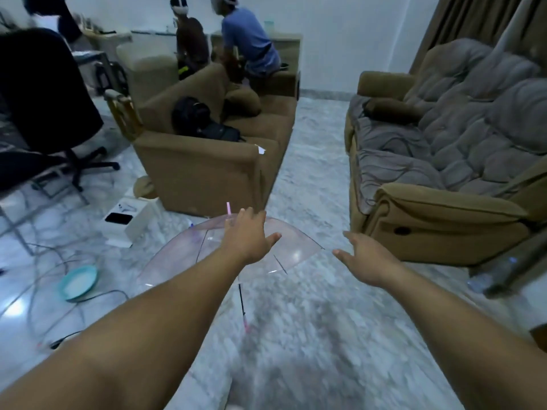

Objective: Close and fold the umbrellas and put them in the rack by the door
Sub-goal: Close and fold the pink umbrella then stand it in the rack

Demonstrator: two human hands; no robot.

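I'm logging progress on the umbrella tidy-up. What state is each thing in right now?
Umbrella: open, lying on the floor, not yet folded.
Left hand: open, fingers straight, reaching over the umbrella's canopy, holding nothing.
Right hand: open, fingers spread, beside the umbrella, holding nothing.
White box: on the floor, lid off or open; hard to tell.
Teal plate: lying tilted on cables on the floor.
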